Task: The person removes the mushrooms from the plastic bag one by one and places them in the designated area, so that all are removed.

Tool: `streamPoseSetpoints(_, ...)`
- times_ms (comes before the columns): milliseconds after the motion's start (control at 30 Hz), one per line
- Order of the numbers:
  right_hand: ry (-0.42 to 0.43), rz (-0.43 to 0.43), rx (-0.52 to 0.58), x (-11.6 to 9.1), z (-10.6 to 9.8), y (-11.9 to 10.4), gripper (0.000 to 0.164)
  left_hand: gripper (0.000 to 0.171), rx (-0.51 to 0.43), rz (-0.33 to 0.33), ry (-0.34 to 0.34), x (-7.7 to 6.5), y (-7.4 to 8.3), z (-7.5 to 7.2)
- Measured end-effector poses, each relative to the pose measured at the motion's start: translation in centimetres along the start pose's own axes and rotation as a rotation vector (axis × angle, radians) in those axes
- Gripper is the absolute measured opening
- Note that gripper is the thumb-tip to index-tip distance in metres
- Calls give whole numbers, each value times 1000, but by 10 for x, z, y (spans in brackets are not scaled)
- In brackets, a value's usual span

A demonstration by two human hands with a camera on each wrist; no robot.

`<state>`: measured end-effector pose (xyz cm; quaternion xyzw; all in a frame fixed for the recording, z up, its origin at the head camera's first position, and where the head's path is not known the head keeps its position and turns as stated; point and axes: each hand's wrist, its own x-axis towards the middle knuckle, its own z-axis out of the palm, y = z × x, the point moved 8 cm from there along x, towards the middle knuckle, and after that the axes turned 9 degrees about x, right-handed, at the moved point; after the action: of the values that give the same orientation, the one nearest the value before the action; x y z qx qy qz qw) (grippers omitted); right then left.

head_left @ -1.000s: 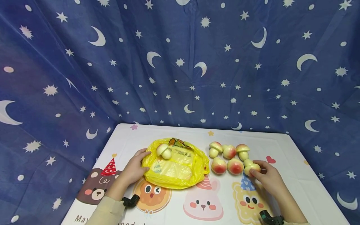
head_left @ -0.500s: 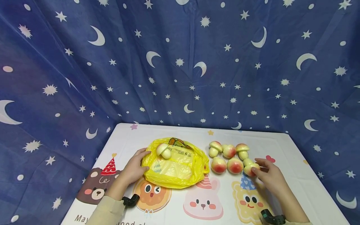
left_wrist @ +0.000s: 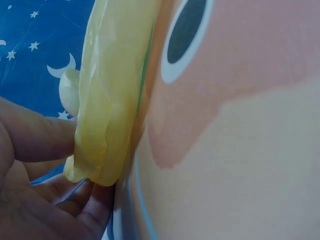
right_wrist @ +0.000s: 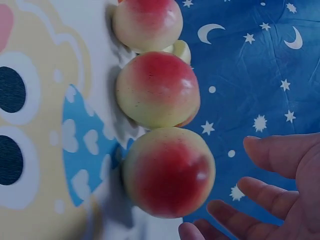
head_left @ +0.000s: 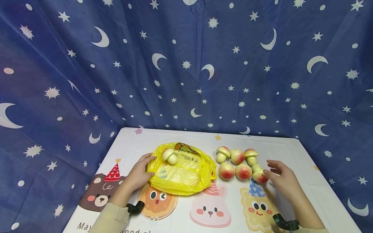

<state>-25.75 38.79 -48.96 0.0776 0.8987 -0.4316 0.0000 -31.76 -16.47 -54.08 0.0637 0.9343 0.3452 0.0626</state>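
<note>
In the head view my left hand (head_left: 141,173) holds the left rim of a yellow plastic bag (head_left: 177,191), which lies spread out on the table. The left wrist view shows the bag's rolled edge (left_wrist: 107,130) between my thumb and fingers. A mushroom (head_left: 170,156) with a pale cap and cream stem lies on the bag. Several more red-and-cream mushrooms are grouped right of it. My right hand (head_left: 284,178) is beside the rightmost mushroom (head_left: 260,175), fingers spread and holding nothing. A gap separates them from its red cap (right_wrist: 170,172) in the right wrist view.
The white tablecloth (head_left: 175,213) bears cartoon prints and covers the table. A blue curtain (head_left: 186,97) with moons and stars hangs behind and at the left. The mushrooms stand in two rough rows, including a back-left one (head_left: 223,153).
My right hand has let go of the rightmost mushroom and drawn back a little to the right. That mushroom stays with the group. My left hand and the bag have not visibly moved.
</note>
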Motion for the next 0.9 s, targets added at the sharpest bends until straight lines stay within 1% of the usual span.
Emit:
streamPoseSetpoints(100, 15, -31, -11, 1, -4, -6, 67, 66, 1, 4, -1, 0, 1, 0)
streamPoseSetpoints(200, 32, -44, -24, 2, -7, -12, 68, 66, 2, 7, 0, -1, 1, 0)
streamPoseSetpoints(367, 52, -61, -23, 4, -9, -25, 68, 66, 3, 11, 1, -1, 1, 0)
streamPoseSetpoints(500, 52, -77, 2, 4, -9, -35, 68, 66, 6, 8, -2, -2, 2, 0)
streamPoseSetpoints(700, 41, -77, 50, 6, -1, -50, 66, 66, 1, 3, -5, -2, 2, 0)
streamPoseSetpoints(900, 4, -79, 83, 10, 13, -64, 65, 66, 2, 4, 0, -2, 2, 0)
